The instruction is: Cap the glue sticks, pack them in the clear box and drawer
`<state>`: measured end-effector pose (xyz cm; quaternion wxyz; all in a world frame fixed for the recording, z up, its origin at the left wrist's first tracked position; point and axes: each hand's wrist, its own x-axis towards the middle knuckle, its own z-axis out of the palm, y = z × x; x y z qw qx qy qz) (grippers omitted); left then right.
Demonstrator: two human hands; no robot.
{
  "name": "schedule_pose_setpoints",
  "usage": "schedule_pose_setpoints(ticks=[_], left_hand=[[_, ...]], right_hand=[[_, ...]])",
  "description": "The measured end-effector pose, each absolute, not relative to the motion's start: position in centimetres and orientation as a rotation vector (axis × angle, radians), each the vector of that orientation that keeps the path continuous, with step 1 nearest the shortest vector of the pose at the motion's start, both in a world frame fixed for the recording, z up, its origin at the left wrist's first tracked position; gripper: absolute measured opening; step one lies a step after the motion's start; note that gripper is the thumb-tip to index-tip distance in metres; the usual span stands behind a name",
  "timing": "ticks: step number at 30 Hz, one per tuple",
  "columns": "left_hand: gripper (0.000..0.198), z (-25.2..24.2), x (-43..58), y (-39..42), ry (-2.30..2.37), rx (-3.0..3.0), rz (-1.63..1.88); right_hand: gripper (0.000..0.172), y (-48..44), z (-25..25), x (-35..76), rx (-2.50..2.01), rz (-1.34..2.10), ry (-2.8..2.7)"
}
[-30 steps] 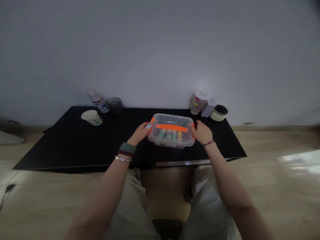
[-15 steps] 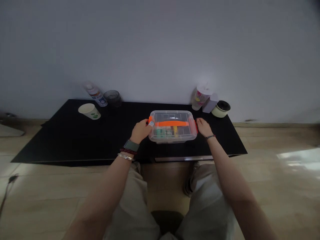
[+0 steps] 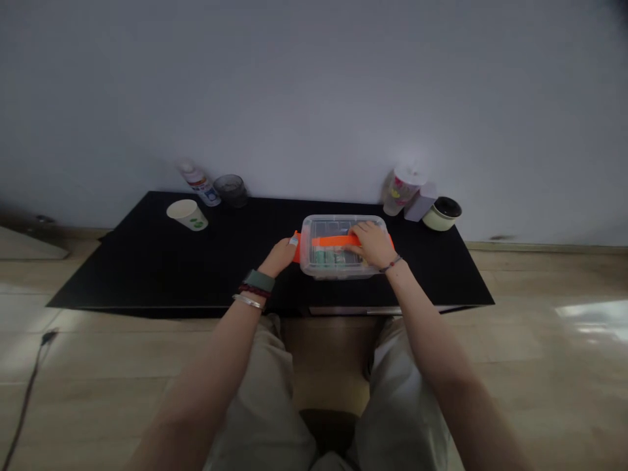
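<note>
A clear plastic storage box (image 3: pixel 314 267) with a lid sits on the black table, green and yellow items showing faintly through it. My left hand (image 3: pixel 279 254) is closed at its left end, fingers on the orange latch (image 3: pixel 297 248), which sticks outward from the box. Over the right half of the lid lies my right hand (image 3: pixel 373 244), with fingers and thumb around the right part of the orange carry handle (image 3: pixel 328 241). That hand hides much of the box's right end and its latch.
On the black table (image 3: pixel 147 275), a paper cup (image 3: pixel 189 214), a spray can (image 3: pixel 201 184) and a dark glass (image 3: pixel 231 191) stand left. Back right are a lidded tumbler (image 3: pixel 400 191), a pale box (image 3: pixel 420 203) and a cream pot (image 3: pixel 441 214). A wall rises behind.
My right hand has moved left from the box's right latch onto the lid's handle. The left latch now sticks out farther under my left hand. The view has shifted slightly.
</note>
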<state>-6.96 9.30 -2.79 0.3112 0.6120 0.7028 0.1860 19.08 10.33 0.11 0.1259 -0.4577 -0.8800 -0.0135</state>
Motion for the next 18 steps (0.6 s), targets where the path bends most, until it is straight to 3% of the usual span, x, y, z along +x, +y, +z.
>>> schedule_pose_setpoints(ticks=[7,18], left_hand=[[0.039,-5.5,-7.2,9.7,1.527,1.319,0.759],[0.029,-5.2,-6.2,9.6,1.567,1.389,0.804]], right_hand=[[0.033,9.4,0.5,19.4,-1.399,0.132,-2.528],[0.036,8.9,1.2,21.8,-1.323,0.592,-2.182]])
